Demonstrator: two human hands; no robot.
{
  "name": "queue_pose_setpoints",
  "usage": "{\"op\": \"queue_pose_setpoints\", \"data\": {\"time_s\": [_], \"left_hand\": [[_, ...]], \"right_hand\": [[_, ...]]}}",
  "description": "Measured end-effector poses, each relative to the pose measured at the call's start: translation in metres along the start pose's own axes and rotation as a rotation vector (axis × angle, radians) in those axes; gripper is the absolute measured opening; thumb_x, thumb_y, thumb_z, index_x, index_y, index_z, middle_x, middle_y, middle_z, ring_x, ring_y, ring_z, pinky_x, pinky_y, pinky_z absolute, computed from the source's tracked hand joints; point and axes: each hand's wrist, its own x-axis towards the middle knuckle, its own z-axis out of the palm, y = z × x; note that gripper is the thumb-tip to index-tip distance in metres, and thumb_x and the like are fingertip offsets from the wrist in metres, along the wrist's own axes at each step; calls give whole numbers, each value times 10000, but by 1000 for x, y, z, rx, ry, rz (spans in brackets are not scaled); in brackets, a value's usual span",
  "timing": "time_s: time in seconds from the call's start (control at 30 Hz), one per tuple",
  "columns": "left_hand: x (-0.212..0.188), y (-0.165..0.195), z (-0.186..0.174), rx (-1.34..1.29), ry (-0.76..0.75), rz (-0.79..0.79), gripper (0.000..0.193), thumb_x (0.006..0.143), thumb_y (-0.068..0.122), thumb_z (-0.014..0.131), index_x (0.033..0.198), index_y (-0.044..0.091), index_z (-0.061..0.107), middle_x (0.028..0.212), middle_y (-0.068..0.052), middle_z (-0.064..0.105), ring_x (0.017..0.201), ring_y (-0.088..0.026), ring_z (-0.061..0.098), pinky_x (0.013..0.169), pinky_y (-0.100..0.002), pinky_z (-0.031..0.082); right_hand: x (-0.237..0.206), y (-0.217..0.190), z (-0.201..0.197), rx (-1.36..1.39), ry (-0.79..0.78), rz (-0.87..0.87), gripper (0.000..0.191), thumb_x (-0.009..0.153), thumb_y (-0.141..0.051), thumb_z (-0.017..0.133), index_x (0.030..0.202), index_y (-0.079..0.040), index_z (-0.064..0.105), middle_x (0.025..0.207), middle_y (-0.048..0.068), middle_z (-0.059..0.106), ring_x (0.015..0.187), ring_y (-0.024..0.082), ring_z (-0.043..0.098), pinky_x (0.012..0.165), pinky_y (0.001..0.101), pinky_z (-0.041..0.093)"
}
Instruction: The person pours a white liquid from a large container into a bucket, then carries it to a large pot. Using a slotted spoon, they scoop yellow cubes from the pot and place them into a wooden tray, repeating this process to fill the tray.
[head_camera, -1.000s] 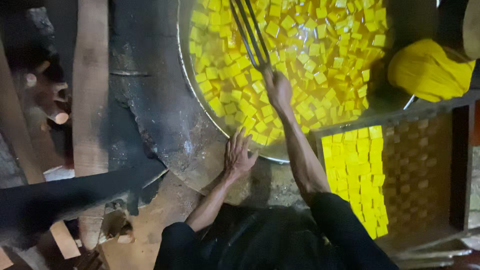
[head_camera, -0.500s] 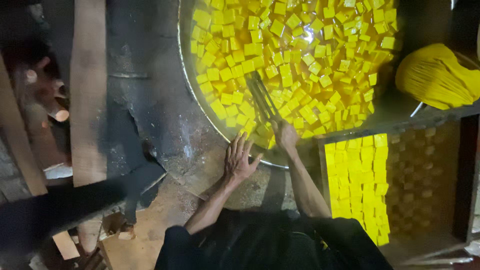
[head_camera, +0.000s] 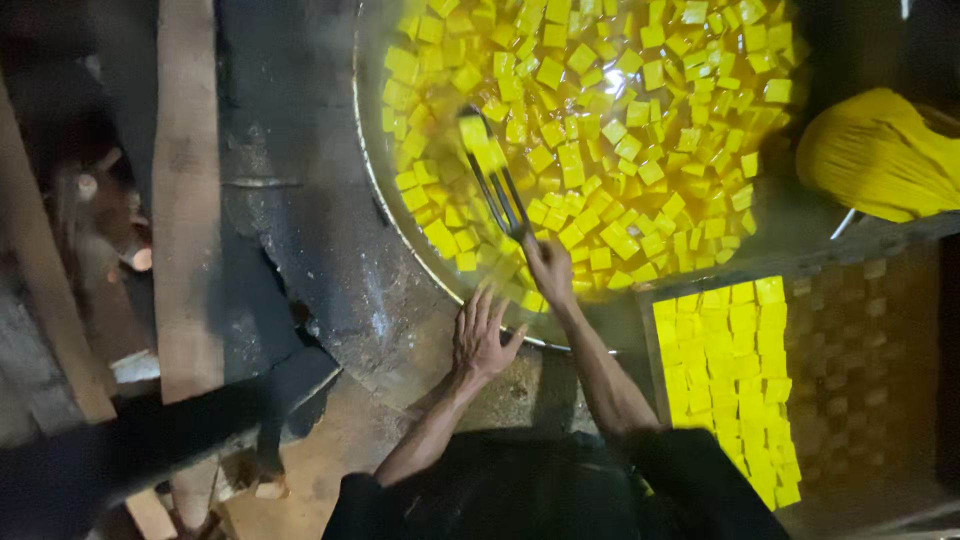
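The right hand (head_camera: 548, 268) was closed around the near end of a long metal fork (head_camera: 495, 180), a thin dark tool with several tines. Its long axis ran from the hand, near and right, up toward the far left, so the tines pointed away from the person and out over the big round pan (head_camera: 372, 190). One yellow cube (head_camera: 478, 140) sat on the tines, lifted above the many yellow cubes floating in the yellow liquid.

The fork looked stiff and light, best held at the near end, well away from the liquid, which was where the grip sat. The cube on it looked soft and wet, probably slippery and easy to break or tip off, so it seemed safer carried flat on the tines than squeezed.

The left hand (head_camera: 482, 335) held nothing; it lay open, fingers spread, pressing on the rough grey surface (head_camera: 300, 230) just beside the pan's near rim. To the right, near the person, a woven tray (head_camera: 850, 350) carried rows of yellow cubes along its left part. A yellow cloth bundle (head_camera: 880, 150) lay at the far right.
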Motion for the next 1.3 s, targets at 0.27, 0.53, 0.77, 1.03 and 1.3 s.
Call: {"op": "queue_pose_setpoints", "data": {"time_s": [0.27, 0.53, 0.77, 1.03, 1.3], "left_hand": [[-4, -3, 10, 14, 13, 2, 621, 899, 470, 709, 1354, 62, 596, 1574, -196, 402, 1477, -392, 333, 1138, -564, 334], [-1, -4, 11, 41, -33, -8, 631, 919, 505, 663, 1368, 67, 590, 1591, -191, 387, 1499, -380, 311, 1160, -557, 320], [6, -13, 16, 75, -50, 9, 656, 911, 522, 651, 1384, 73, 582, 1586, -219, 353, 1480, -386, 291, 1168, -582, 260], [2, -13, 21, 45, -38, -23, 622, 897, 471, 690, 1364, 71, 593, 1592, -209, 381, 1491, -392, 316, 1159, -561, 319], [-1, -14, 31, 85, -5, -40, 599, 900, 436, 703, 1347, 53, 593, 1545, -230, 395, 1486, -410, 319, 1148, -598, 330]], "right_hand": [[-22, 35, -19, -86, 73, 175, 398, 943, -397, 687, 968, -1, 720, 668, 78, 687, 568, 150, 648, 544, 338, 512], [9, 40, -12, -269, 98, 212, 428, 912, -480, 653, 942, -63, 747, 726, 142, 724, 659, 309, 710, 633, 445, 536], [64, 42, -32, -597, 84, -54, 445, 947, -506, 668, 1011, -67, 703, 851, 191, 734, 798, 415, 700, 696, 508, 537], [88, 27, -6, -428, 22, -111, 481, 898, -525, 690, 1011, -60, 741, 851, 180, 741, 789, 386, 705, 672, 493, 534], [79, -3, 15, 22, 119, -24, 485, 955, -487, 692, 981, -3, 716, 716, 115, 700, 621, 225, 675, 605, 374, 518]]}}
